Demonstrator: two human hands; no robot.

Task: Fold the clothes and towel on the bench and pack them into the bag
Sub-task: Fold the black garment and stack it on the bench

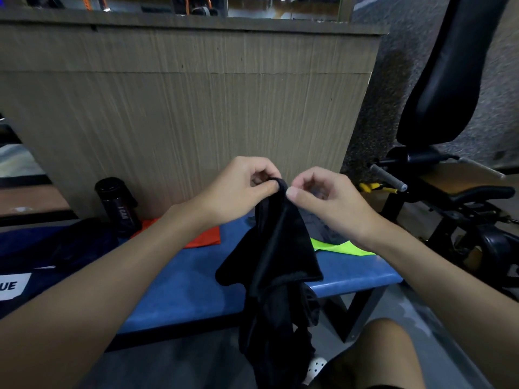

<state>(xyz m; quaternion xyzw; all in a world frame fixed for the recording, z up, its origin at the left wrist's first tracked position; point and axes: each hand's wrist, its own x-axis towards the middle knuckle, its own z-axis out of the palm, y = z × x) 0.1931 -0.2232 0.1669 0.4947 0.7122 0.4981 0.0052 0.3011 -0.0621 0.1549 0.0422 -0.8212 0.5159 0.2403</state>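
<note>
One wide-angle camera, worn on my head, looks forward and down. My forearms run in from the bottom corners, and my left hand (238, 192) and right hand (331, 200) meet close to the lens at mid-frame, at a black garment (280, 248). Beyond them the view faces across the blue bench (182, 276) to a wood-grain wall (196, 94). The floor (182, 366) and my knee (387, 355) fill the bottom edge.
</note>
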